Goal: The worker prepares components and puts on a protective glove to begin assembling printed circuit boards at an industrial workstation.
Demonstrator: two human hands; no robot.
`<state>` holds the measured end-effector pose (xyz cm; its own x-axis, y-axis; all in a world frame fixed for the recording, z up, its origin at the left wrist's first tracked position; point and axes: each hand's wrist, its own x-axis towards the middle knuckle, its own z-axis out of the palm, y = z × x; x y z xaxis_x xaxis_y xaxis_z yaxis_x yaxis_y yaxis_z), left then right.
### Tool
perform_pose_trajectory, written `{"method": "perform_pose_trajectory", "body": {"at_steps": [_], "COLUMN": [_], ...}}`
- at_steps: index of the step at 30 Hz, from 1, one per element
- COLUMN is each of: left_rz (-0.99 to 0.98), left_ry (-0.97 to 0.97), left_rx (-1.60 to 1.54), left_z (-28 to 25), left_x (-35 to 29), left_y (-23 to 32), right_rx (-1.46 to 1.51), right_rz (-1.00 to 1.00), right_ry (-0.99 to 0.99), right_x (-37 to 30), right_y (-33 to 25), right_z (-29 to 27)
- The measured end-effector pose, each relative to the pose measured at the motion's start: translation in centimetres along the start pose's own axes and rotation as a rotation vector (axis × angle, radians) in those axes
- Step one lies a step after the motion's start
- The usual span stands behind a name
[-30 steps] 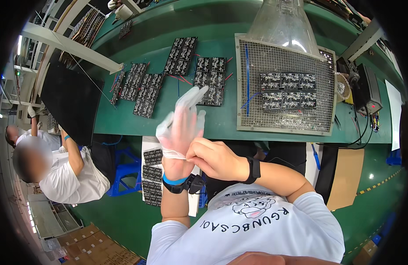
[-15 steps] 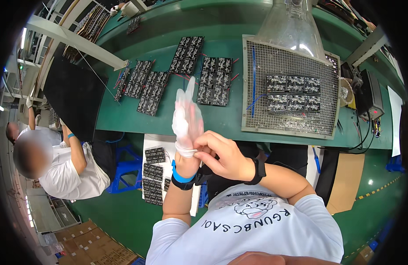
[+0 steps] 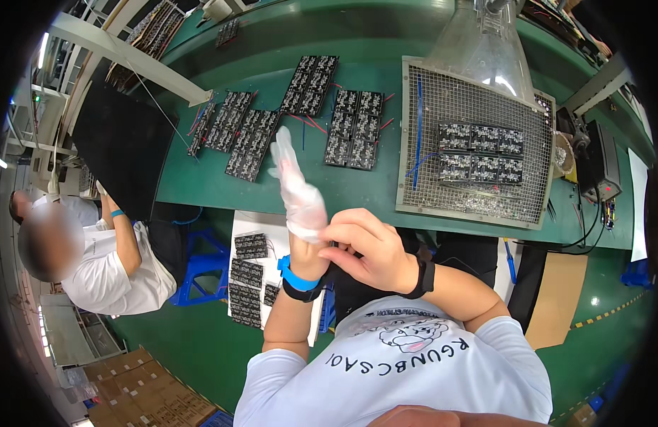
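Note:
A thin white glove (image 3: 300, 203) covers my left hand (image 3: 297, 186), whose fingers stretch out toward the far side of the green bench, holding nothing. My right hand (image 3: 368, 249) is bare. Its thumb and forefinger pinch the glove's cuff at the left wrist. Below that cuff sit a blue wristband (image 3: 295, 279) and a black band. Beyond the gloved fingertips lie black circuit board panels (image 3: 253, 146), some with red and blue wires. Another panel (image 3: 481, 152) rests on a metal mesh screen (image 3: 478, 206) to the right.
A clear funnel-shaped hood (image 3: 482, 53) hangs over the mesh. Dark equipment (image 3: 601, 160) with cables stands at the bench's right end. More panels (image 3: 245, 292) lie on a white surface below the bench edge. At the left, a person (image 3: 104, 263) sits near a blue stool (image 3: 201, 270).
My left hand has tilted leftward, its fingers now closer together. My right hand has stayed by the cuff, shifting slightly right. The whole view has moved slightly.

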<state>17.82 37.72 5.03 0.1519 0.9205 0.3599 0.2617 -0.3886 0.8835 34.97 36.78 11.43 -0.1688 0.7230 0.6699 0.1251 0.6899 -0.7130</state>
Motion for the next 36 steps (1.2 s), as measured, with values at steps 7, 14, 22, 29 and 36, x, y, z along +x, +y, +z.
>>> {"method": "perform_pose_trajectory", "body": {"at_steps": [7,14,22,29,36], "left_rz": [0.272,0.25,0.042,-0.246,-0.213], "left_ry": [0.083,0.075,0.277,0.086,0.108], "left_rx": [0.407,0.085,-0.506,-1.192,-1.005], "left_z": [0.9,1.6,1.6,0.3,0.9], "left_x": [4.8,7.0,8.3,5.0,5.2], "left_y": [4.4,6.4,4.9,6.5,7.0], "right_rx": [-0.078,-0.074,0.099,0.207,0.168], "right_rz": [0.215,-0.065,-0.07,0.206,0.18], "right_ry": [-0.004,0.011,-0.053,-0.089,-0.072], "right_x": [1.0,0.1,0.2,1.1,1.0], "right_y": [0.0,0.1,-0.4,1.1,1.4], "right_z": [-0.4,0.5,0.3,-0.1,-0.2]}}
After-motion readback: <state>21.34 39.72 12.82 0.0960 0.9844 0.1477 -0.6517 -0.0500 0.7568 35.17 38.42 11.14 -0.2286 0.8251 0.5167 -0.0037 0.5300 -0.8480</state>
